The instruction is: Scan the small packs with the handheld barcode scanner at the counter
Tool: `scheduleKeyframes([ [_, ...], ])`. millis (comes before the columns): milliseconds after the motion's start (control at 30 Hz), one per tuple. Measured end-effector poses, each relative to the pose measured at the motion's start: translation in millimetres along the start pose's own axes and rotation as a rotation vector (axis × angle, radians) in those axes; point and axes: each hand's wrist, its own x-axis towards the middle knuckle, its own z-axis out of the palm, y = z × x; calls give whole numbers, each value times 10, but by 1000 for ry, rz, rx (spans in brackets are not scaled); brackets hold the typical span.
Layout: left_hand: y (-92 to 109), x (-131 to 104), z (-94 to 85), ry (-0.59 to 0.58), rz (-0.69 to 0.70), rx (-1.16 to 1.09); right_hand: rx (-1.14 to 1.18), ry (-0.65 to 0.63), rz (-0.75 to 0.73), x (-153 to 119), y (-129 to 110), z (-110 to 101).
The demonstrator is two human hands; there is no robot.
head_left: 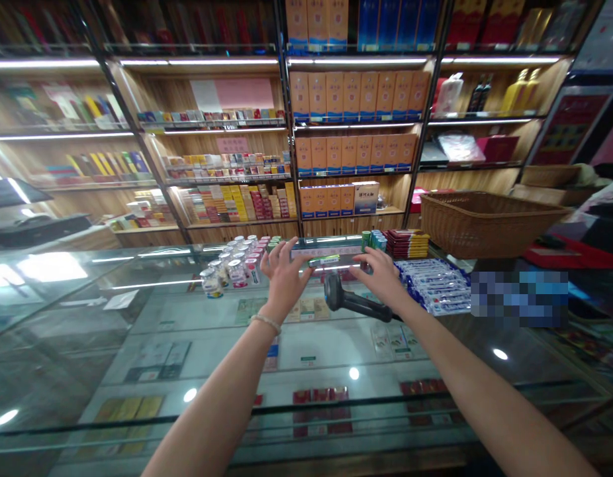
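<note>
Black scanner [360, 304] points left, long axis slanting, near the right hand [383, 273].

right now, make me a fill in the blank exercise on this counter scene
1. The bracelet is on the person's ____ wrist.
2. The scanner near the right hand is ____ in colour.
3. In the picture, the basket is to the ____ of the scanner.
4. The top of the counter is see-through ____.

Missing words: left; black; right; glass.

Head view, forward, down across counter [336, 341]
</note>
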Motion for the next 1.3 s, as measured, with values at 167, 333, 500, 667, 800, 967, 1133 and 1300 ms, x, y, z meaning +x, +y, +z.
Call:
scheduleKeyframes([
  [167,140,-6,-17,-5,36,-3,8,29,18,10,38,59],
  [333,241,-19,-22,-13,80,-9,51,17,63,17,27,53],
  [500,269,-33,-11,-24,86,-8,101,11,39,28,32,10],
  [667,263,-16,-13,-39,76,-8,81,95,-60,16,15,-3],
  [800,245,6,-24,-60,94,-30,76,154,-132,-4,0,-35],
  [967,226,12,-28,-92,131,-43,56,155,-199,-23,-4,-84],
  [1133,227,9,-33,-113,148,-38,29,131,-224,-39,-17,-90],
  [1300,225,12,-37,-128,169,-36,1,148,-223,-35,-6,-72],
])
